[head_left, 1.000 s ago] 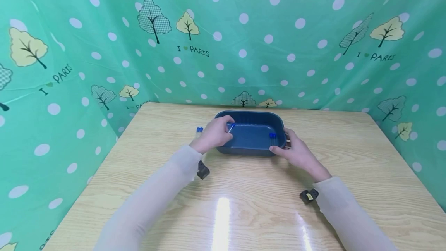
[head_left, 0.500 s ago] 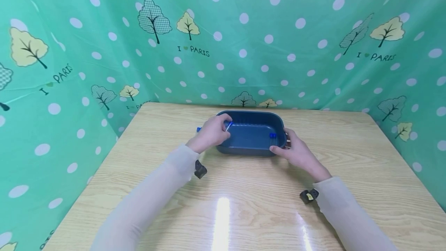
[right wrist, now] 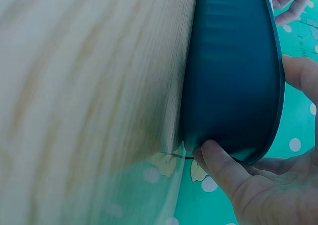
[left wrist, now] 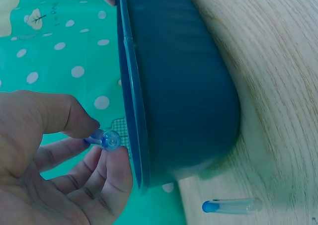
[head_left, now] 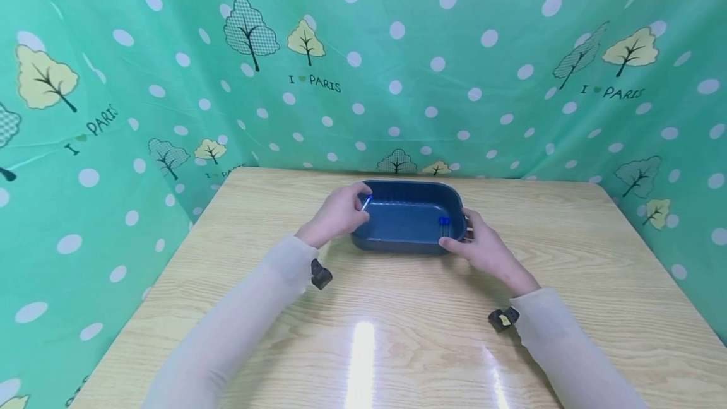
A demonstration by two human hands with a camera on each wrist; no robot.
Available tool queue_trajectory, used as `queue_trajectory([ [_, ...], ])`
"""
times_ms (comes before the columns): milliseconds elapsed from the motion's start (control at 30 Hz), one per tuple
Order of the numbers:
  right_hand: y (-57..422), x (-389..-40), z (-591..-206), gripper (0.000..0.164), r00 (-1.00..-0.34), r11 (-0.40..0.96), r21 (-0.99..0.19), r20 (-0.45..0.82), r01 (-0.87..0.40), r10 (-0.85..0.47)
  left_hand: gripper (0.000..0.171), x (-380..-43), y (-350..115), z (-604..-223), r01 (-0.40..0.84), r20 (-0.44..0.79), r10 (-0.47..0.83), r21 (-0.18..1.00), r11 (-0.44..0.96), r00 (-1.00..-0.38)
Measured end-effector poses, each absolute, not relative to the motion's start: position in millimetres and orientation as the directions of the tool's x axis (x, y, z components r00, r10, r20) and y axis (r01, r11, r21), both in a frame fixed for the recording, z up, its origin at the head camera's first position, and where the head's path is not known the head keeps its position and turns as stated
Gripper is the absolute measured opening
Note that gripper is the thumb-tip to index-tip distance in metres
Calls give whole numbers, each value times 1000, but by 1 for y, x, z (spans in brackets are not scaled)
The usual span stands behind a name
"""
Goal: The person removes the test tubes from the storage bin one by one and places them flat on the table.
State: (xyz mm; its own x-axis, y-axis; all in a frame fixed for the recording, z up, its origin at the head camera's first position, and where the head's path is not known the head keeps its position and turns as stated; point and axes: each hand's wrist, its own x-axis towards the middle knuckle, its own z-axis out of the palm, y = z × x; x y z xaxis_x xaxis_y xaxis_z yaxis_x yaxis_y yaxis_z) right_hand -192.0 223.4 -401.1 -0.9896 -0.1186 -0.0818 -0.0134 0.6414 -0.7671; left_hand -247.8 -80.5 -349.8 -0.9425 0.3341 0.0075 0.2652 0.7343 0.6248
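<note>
A dark blue plastic basin [head_left: 403, 247] stands near the back of the table. My left hand [head_left: 339, 211] pinches a small clear test tube [left wrist: 110, 140] with a blue cap between thumb and fingers, tilted at the basin's left end. At the opposite end my right hand [head_left: 483, 246] holds the basin, its thumb at the rim and its fingers against the outer wall [right wrist: 233, 86]. Blue-capped test tubes [head_left: 445, 227] lie inside the basin at the right. Another capped test tube [left wrist: 232, 206] lies on the table outside the basin's left end, hidden behind my left hand in the head view.
The wooden table [head_left: 409, 327] reaches toward me, with bright light reflections at its front. A green dotted curtain [head_left: 363, 81] hangs close behind the basin and along both sides.
My left hand has drawn slightly left with the test tube, toward the basin's left rim. It now covers the blue caps seen beside it earlier. My right hand has stayed put.
</note>
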Motion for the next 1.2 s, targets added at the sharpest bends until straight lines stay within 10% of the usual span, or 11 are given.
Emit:
queue_trajectory([
  [1200,223,-191,-400,95,-989,640,-768,-89,-6,-116,50,-249,-122,-354,232,44,265,630,741,-963],
])
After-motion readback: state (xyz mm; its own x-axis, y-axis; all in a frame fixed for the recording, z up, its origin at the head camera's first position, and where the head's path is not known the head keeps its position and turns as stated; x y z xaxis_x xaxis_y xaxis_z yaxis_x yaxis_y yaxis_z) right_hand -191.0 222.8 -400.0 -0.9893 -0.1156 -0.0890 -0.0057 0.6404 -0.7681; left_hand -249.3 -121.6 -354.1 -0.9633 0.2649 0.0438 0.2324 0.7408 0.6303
